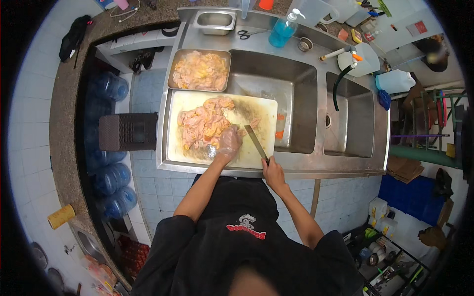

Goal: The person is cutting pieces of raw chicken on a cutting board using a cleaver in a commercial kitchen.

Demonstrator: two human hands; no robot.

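Observation:
A pile of raw, pale chicken pieces (205,122), apparently skin, lies on a white cutting board (177,155) that is stained in places. My left hand (229,143), in a clear plastic glove, rests at the pile's right edge, fingers curled on a bit of the chicken. Its fingertips are partly hidden. My bare right hand (274,172) grips the dark handle of a knife (255,141) at the board's front edge. The blade slants up and left over the board, its tip close to my left hand. A small scrap of chicken (255,122) lies beyond the blade.
Behind the board, a metal tray (170,82) holds more chicken. Two steel sink basins, a large one (303,111) and a smaller one (355,125), lie to the right. Scissors (244,34), a blue soap bottle (282,35) and a steel pan (214,23) stand along the back.

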